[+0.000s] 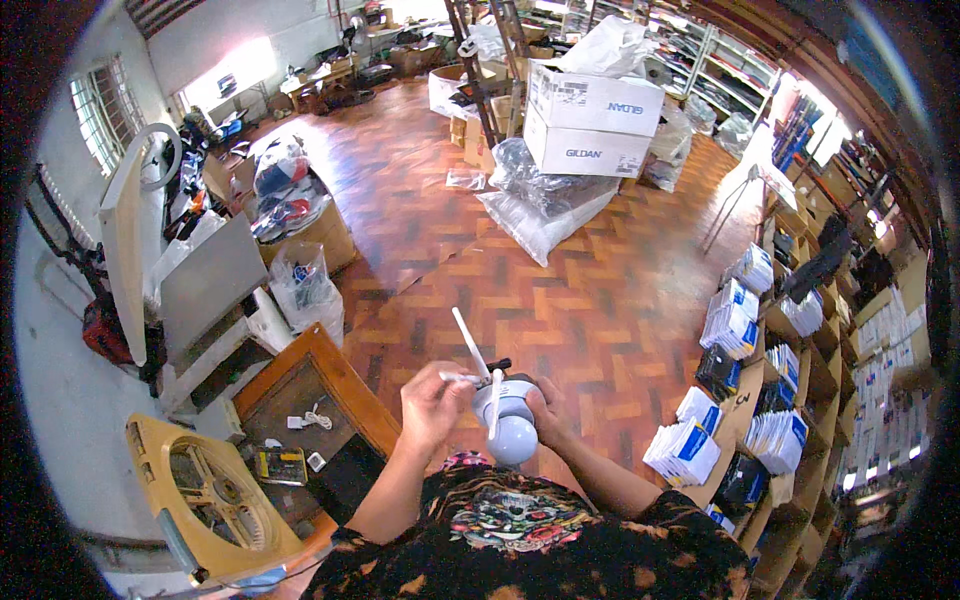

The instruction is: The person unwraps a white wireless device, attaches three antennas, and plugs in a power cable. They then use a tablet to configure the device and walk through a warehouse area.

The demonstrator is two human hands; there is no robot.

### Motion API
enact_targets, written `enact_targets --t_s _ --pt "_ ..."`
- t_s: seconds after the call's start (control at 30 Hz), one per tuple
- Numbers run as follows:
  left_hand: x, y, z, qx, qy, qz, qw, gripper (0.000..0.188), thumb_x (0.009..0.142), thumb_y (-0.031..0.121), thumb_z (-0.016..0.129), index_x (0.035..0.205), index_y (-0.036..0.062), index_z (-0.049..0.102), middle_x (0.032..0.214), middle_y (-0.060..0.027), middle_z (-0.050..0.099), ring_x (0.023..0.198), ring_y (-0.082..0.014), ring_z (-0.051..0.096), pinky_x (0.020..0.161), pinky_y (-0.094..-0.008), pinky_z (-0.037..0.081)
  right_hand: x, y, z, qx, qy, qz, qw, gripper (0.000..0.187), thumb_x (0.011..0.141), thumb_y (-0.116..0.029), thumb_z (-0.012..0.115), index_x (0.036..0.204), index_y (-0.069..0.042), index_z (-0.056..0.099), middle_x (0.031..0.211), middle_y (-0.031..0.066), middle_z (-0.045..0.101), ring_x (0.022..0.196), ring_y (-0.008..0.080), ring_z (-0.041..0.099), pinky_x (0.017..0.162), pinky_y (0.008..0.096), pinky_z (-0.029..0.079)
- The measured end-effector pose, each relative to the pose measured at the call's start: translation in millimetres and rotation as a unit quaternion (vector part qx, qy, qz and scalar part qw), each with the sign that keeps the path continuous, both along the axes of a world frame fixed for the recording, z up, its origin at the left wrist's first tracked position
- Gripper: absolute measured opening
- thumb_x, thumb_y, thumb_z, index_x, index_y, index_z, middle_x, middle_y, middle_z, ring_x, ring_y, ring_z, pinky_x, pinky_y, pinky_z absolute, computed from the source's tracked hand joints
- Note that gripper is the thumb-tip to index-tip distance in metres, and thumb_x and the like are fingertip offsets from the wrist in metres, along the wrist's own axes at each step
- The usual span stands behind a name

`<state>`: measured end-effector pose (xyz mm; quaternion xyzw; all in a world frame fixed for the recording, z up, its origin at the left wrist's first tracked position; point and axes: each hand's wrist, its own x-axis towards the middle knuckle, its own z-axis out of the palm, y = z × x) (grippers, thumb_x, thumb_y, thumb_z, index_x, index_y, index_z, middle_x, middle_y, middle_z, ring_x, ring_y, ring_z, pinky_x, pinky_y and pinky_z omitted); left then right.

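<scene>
In front of my body I hold a white device with a round ball-shaped head (pixel 514 438) and stick antennas; it looks like a Wi-Fi security camera. One white antenna (pixel 467 338) points up and away from me, and another (pixel 495 402) lies across the front of the body. My right hand (pixel 546 410) is wrapped round the camera's right side. The fingers of my left hand (pixel 434 404) pinch a short white stick-like piece (pixel 458 378) at the camera's upper left. Whether that piece is attached cannot be made out. A small black part (pixel 503 364) juts out beside the antennas.
Left of me, a wood-edged table (pixel 345 372) bears a white adapter with cable (pixel 312 418) and a yellow-black tool case (pixel 281 466). A yellow fan frame (pixel 205 495) leans close by. Cardboard shelving with white-blue packets (pixel 683 452) lines the right; white boxes (pixel 592 115) stand ahead.
</scene>
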<state>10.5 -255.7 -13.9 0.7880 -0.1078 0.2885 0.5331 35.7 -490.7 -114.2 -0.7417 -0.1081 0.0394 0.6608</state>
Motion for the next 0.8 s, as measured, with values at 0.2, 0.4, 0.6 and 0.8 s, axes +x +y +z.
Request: enact_targets --t_s 0.2,0.4,0.6,0.8 --pt "85 23 -10 -0.096 0.156 0.086 0.979 0.007 0.092 0.005 0.069 0.094 -0.0018 0.072 0.087 -0.0085 0.072 0.081 -0.0151 0.066 0.074 -0.0303 0.053 75 26 26 0.032 0.005 0.045 0.998 0.052 0.103 -0.043 0.058 0.128 0.004 0.061 0.116 0.0155 0.069 0.106 0.0231 0.064 0.093 0.0381 0.051" --pt "204 63 -21 -0.145 0.138 0.089 0.976 0.013 0.095 0.009 0.071 0.098 -0.0036 0.073 0.086 -0.0087 0.073 0.079 -0.0137 0.066 0.072 -0.0293 0.053 200 70 10 0.031 -0.027 0.068 0.997 0.05 0.104 -0.044 0.056 0.127 0.0 0.061 0.112 0.0117 0.069 0.104 0.0214 0.063 0.092 0.0363 0.051" --pt "319 119 -13 -0.162 0.184 0.085 0.966 0.014 0.097 0.01 0.069 0.102 -0.0026 0.073 0.091 -0.0047 0.073 0.083 -0.0112 0.065 0.076 -0.0283 0.052 317 122 3 -0.009 -0.028 0.052 0.998 0.05 0.104 -0.047 0.056 0.12 -0.001 0.061 0.105 0.0103 0.066 0.1 0.0204 0.061 0.089 0.035 0.049" --pt "386 181 4 -0.131 0.19 0.142 0.963 0.018 0.095 0.013 0.072 0.101 -0.0041 0.075 0.086 -0.01 0.074 0.076 -0.0143 0.069 0.071 -0.0301 0.056 398 187 -4 0.04 0.004 0.085 0.996 0.054 0.102 -0.049 0.057 0.121 0.001 0.061 0.105 0.0097 0.065 0.101 0.0193 0.06 0.089 0.0353 0.049"
